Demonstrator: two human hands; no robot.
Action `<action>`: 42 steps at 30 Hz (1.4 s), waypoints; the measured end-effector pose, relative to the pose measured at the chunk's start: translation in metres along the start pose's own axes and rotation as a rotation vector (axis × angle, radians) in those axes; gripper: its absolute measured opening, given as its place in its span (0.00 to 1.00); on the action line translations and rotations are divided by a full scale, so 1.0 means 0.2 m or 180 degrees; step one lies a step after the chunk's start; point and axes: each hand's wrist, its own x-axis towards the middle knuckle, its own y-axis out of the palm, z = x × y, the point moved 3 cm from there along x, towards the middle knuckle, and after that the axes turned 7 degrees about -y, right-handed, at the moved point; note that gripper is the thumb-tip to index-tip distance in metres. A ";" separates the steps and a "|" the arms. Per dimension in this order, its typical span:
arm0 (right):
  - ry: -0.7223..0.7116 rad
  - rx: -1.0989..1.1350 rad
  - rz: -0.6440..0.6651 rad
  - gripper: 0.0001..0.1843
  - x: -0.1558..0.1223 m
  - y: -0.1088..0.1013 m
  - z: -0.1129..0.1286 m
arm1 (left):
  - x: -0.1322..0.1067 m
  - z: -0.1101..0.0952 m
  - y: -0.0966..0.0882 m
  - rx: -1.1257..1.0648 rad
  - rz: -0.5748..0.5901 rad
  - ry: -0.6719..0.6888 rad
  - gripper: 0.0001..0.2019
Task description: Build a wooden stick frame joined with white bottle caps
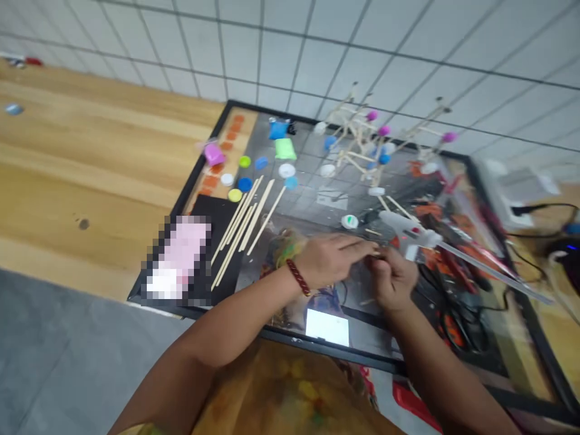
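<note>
My left hand [333, 258] and my right hand [393, 277] meet over the dark framed board [190, 199] in front of me. Both pinch something small and pale between the fingertips; blur hides what it is, though it may be a short wooden stick. A red braided band is on my left wrist. A white glue gun [410, 229] lies just beyond my right hand, its nozzle pointing left. A bundle of long wooden sticks [244, 225] lies to the left of my left hand. A stick-and-bottle-cap structure [362, 142] stands at the back of the board.
Loose coloured bottle caps [244, 181] and small clay packets [284, 148] lie at the board's back left. A long metal ruler [493, 270] slants across the right side. Cables and a white power strip [516, 187] sit at the far right. A blurred-out pink item [179, 257] lies at the left edge.
</note>
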 end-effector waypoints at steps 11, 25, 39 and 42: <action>0.0410 0.0680 0.0214 0.27 0.10 0.04 0.10 | 0.03 0.02 -0.06 -0.1033 0.0011 -0.1134 0.13; 0.0054 0.0290 -0.0078 0.28 0.09 0.07 0.04 | 0.10 0.08 -0.12 -0.2270 0.0217 -0.1828 0.21; 0.0080 0.0722 -0.0199 0.23 0.12 0.02 0.07 | 0.13 0.05 -0.21 -0.2779 -0.0461 -0.2079 0.26; 0.0067 0.0685 -0.0159 0.24 0.12 0.03 0.08 | 0.08 0.03 -0.16 -0.2663 -0.0131 -0.2050 0.25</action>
